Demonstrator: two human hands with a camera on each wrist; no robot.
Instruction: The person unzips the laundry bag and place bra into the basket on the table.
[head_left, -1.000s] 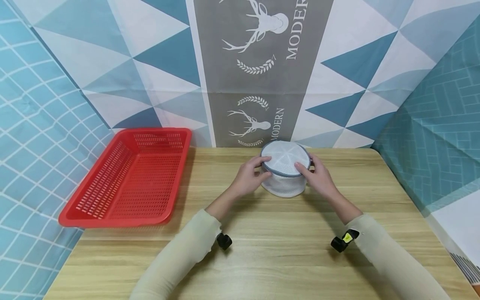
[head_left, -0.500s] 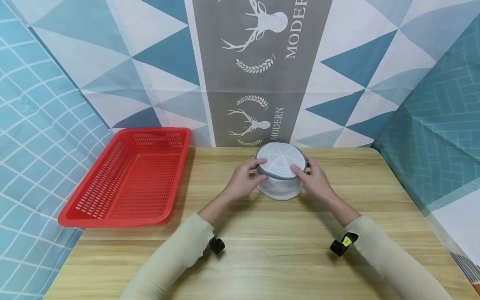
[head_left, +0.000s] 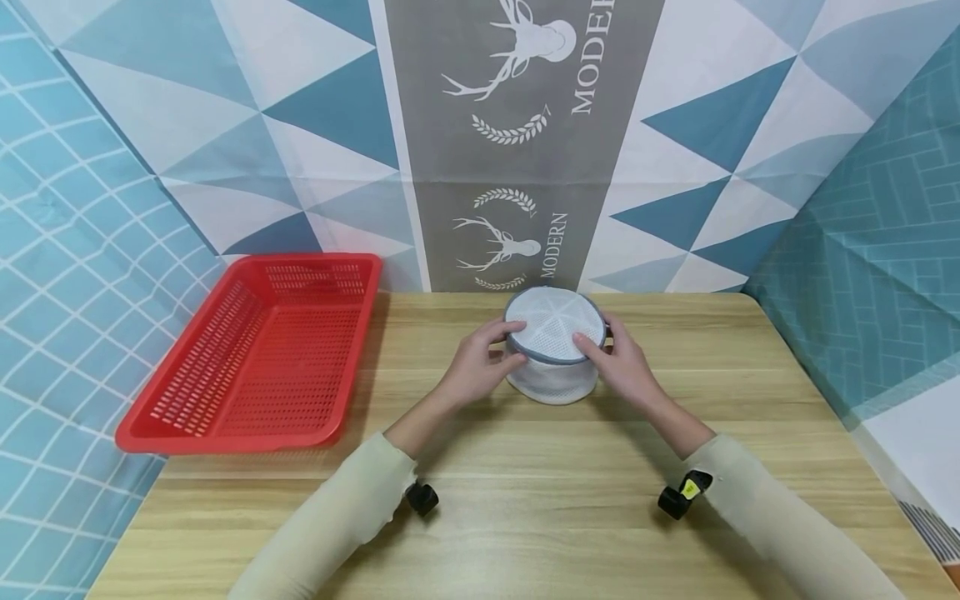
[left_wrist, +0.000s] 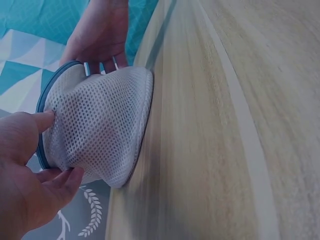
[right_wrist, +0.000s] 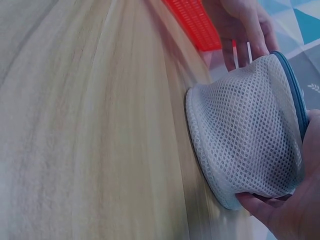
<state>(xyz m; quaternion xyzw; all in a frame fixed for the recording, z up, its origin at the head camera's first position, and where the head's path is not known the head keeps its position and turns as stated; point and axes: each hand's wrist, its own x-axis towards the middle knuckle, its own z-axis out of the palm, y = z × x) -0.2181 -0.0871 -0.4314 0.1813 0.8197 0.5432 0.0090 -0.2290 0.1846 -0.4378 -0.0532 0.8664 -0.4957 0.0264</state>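
Observation:
A white mesh laundry bag (head_left: pixel 553 327), shaped like a short drum, stands upright near the back edge of the wooden table. A blue-grey zipper (right_wrist: pixel 292 87) runs around its top rim. My left hand (head_left: pixel 477 367) pinches the left side of that rim, thumb on the mesh wall. From the right, my right hand (head_left: pixel 626 364) grips the opposite side, with its thumb over the top and fingers low along the wall. In the left wrist view the soft side (left_wrist: pixel 97 122) looks creased and the bottom edge is right at the tabletop.
A red plastic basket (head_left: pixel 351 379) with slotted walls stands at the table's left. Behind the wooden table (head_left: pixel 540 500) rises a patterned backdrop (head_left: pixel 330 125), with tiled-look sheets on both sides. A small black camera (head_left: pixel 422 498) is strapped at my left wrist.
Both hands have shifted a little to the left and slightly toward me, carrying the mesh laundry bag along. Their hold on its rim looks the same, and the red basket stays put.

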